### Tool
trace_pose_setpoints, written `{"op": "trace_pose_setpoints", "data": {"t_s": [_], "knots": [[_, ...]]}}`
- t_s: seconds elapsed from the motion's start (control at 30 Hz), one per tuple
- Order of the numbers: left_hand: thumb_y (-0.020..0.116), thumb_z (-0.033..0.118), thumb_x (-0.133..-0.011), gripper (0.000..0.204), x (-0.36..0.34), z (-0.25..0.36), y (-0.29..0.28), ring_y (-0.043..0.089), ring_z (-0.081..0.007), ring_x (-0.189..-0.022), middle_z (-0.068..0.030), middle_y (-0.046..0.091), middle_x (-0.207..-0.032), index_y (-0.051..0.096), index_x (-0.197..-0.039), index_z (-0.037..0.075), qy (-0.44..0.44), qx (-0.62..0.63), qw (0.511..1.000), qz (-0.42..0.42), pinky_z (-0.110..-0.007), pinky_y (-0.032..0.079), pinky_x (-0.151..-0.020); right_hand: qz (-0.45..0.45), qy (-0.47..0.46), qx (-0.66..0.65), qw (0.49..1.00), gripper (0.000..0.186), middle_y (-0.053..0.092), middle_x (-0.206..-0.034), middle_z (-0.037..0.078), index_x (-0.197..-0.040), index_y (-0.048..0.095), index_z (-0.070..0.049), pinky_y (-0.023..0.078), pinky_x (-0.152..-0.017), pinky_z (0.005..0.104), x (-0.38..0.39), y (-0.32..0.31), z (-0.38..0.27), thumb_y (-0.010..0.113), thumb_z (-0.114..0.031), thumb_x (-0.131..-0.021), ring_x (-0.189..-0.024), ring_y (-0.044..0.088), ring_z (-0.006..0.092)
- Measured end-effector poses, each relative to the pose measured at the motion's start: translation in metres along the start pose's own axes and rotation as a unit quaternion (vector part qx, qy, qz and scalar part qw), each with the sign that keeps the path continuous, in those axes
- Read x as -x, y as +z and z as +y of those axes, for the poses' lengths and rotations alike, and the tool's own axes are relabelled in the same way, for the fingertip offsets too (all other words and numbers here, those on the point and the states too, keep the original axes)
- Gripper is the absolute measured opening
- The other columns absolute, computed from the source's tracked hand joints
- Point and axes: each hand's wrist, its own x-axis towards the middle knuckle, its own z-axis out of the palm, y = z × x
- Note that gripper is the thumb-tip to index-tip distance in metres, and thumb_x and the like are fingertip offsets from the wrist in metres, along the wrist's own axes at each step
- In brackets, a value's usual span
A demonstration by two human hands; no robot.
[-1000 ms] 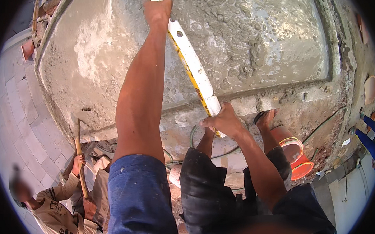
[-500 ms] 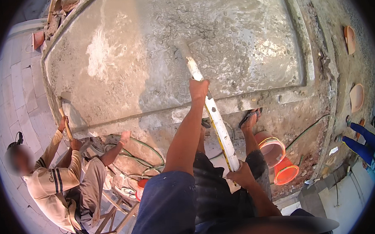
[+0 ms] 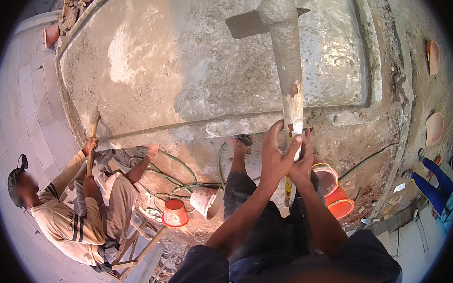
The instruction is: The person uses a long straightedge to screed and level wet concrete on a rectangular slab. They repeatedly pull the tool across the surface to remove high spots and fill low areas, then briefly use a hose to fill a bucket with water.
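Observation:
With both hands I hold a mortar-coated hoe (image 3: pixel 289 83) by its white-painted wooden handle. My left hand (image 3: pixel 276 157) and my right hand (image 3: pixel 303 166) are closed side by side around the handle's lower part. The hoe's head, caked in grey, is raised at the far end, its flat blade pointing left. Beneath it spreads wet grey cement (image 3: pixel 218 66) in a shallow trough with a raised concrete rim (image 3: pixel 195 130).
At left a seated person (image 3: pixel 70 214) grips a wooden-handled tool (image 3: pixel 92 142) at the trough's corner. Green hose (image 3: pixel 179 166) and buckets, including an orange bucket (image 3: pixel 175 213) and a whitish bucket (image 3: pixel 205 202), lie near my legs. Someone in blue trousers (image 3: pixel 438 180) is at far right.
The hoe's head has come up out of the wet cement and nearer to me. My hands, formerly far apart on the handle, are now together. My view has shifted slightly.

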Motion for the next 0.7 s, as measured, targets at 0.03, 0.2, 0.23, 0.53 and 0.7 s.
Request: {"op": "trace_pose_setpoints", "data": {"t_s": [0.03,0.2,0.23,0.53,0.7], "knots": [[0.077,0.042,-0.075,0.082,0.002,0.0,0.003,0.052,-0.0378,-0.117,-0.0262,0.056,-0.12,0.041,-0.132,-0.005,0.037,-0.015,0.999,0.011,-0.046,0.039,-0.099,0.007,0.006,0.014,1.0,0.051,0.06,-0.091,0.006,-0.116,0.052,0.001,0.049,-0.075,0.0292,-0.06,0.002,-0.032,0.076,-0.005,-0.071,-0.081,0.058,0.0142],[0.08,0.037,-0.071,0.081,0.01,-0.065,0.025,0.057,-0.0343,-0.115,-0.0249,0.06,-0.119,0.046,-0.131,-0.005,-0.047,0.038,0.99,-0.126,-0.039,0.043,-0.1,0.007,0.004,0.012,1.0,0.027,0.059,-0.07,0.009,-0.094,0.055,0.003,0.044,-0.047,0.0299,-0.216,0.009,-0.132,0.067,-0.004,-0.071,-0.056,0.056,0.0145],[0.081,0.034,-0.07,0.08,0.008,-0.084,0.025,0.059,-0.0357,-0.113,-0.025,0.062,-0.116,0.047,-0.13,-0.006,-0.128,0.107,0.967,-0.192,-0.039,0.045,-0.098,0.002,0.041,0.005,0.999,0.026,0.06,-0.069,0.01,-0.093,0.055,0.003,0.043,-0.043,0.031,-0.23,0.02,-0.146,0.067,-0.005,-0.07,-0.053,0.056,0.0158],[0.078,0.021,-0.067,0.047,-0.167,-0.142,-0.021,0.059,-0.0126,-0.057,-0.0084,0.063,-0.066,0.06,-0.101,-0.008,-0.185,0.175,0.939,-0.231,-0.03,0.047,-0.054,-0.021,0.072,0.139,0.987,0.017,0.06,-0.067,0.01,-0.084,0.06,0.0,0.042,-0.042,0.0309,-0.42,0.139,-0.062,0.068,-0.014,-0.079,-0.051,0.055,0.0167],[0.074,0.018,-0.069,0.044,-0.139,-0.182,-0.089,0.061,-0.018,-0.067,-0.0117,0.063,-0.077,0.058,-0.103,-0.007,-0.179,0.161,0.947,-0.214,-0.032,0.049,-0.063,-0.011,0.171,0.151,0.974,0.009,0.059,-0.062,0.011,-0.067,0.059,-0.001,0.04,-0.041,0.0358,-0.406,0.191,0.002,0.064,-0.009,-0.068,-0.042,0.049,0.0217]]}}
